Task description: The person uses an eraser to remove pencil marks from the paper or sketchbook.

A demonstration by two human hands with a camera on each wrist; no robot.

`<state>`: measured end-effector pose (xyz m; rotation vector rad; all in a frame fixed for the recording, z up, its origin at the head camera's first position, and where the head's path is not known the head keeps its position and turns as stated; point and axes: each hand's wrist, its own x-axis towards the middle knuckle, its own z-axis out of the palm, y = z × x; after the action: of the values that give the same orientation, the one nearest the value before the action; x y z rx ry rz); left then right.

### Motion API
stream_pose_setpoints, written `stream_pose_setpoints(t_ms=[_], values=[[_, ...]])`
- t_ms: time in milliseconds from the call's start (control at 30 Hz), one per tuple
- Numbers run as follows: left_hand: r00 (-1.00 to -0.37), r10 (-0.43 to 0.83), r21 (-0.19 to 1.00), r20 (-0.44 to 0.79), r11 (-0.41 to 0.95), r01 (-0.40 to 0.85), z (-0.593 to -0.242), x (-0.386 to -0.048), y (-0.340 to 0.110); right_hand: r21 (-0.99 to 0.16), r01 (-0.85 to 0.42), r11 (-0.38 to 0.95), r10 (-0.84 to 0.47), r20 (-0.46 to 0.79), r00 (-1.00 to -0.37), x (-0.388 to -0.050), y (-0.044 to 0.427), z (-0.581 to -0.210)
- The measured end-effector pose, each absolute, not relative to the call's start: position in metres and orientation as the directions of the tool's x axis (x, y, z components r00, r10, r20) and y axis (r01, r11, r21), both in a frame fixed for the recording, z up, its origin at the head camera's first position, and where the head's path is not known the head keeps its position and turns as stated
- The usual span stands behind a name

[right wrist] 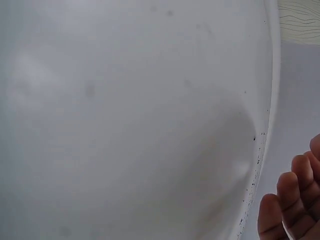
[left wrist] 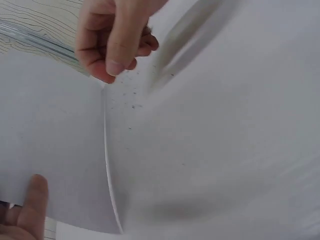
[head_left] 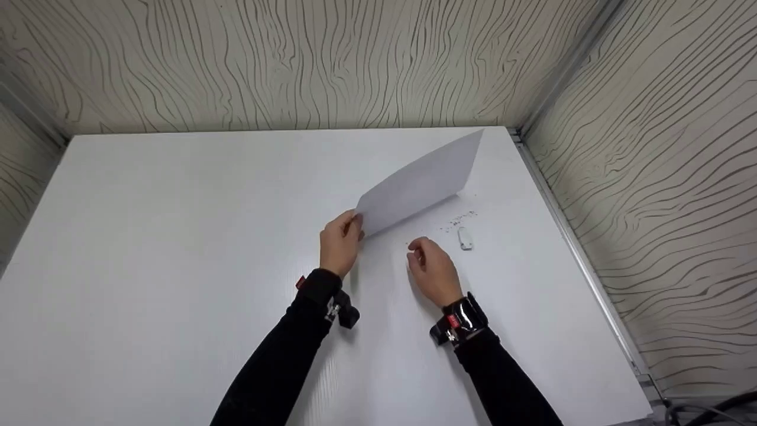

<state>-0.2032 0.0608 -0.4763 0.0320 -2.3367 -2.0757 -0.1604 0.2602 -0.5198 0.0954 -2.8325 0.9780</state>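
A sheet of white paper (head_left: 420,180) is raised at a tilt over the right half of the table. My left hand (head_left: 340,244) pinches it at its near left corner; in the left wrist view one finger (left wrist: 35,202) lies along the sheet. Close by, my right hand (head_left: 434,272) hovers with loosely bent fingers and nothing visible in them. Dark crumbs (head_left: 458,220) are scattered on the table between the sheet's lower edge and a small white oblong object (head_left: 465,238), whose kind I cannot tell. In the right wrist view, fingertips (right wrist: 287,190) show beside the paper's edge.
The white table (head_left: 177,266) reaches to patterned walls at the back (head_left: 284,65) and right (head_left: 668,195). A metal rail (head_left: 582,260) runs along its right side. Dark cables (head_left: 715,411) lie at the lower right corner.
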Motion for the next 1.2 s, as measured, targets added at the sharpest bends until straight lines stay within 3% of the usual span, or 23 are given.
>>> stream_pose_setpoints(t_ms=[233,533,700,967,1200], values=[[-0.999,-0.026,0.998,-0.031,0.059,-0.032,-0.469,-0.205,0.049,-0.617,-0.093,0.781,0.003,0.152,-0.988,-0.162,0.262,-0.518],[-0.996,-0.084,0.999,-0.032,0.016,-0.034,-0.447,-0.210,-0.003,-0.624,-0.080,0.777,0.010,0.140,-0.990,-0.169,0.278,-0.515],[-0.988,-0.071,0.989,-0.140,0.048,-0.143,-0.439,-0.209,-0.033,-0.623,-0.056,0.780,0.029,0.126,-0.992,-0.172,0.289,-0.512],[-0.939,-0.042,0.914,-0.342,0.219,-0.343,-0.456,-0.211,-0.082,-0.622,-0.052,0.782,0.028,0.119,-0.992,-0.175,0.292,-0.510],[-0.899,-0.077,0.797,-0.431,0.435,-0.419,-0.484,-0.212,-0.111,-0.604,-0.041,0.796,0.029,0.105,-0.994,-0.179,0.286,-0.515]])
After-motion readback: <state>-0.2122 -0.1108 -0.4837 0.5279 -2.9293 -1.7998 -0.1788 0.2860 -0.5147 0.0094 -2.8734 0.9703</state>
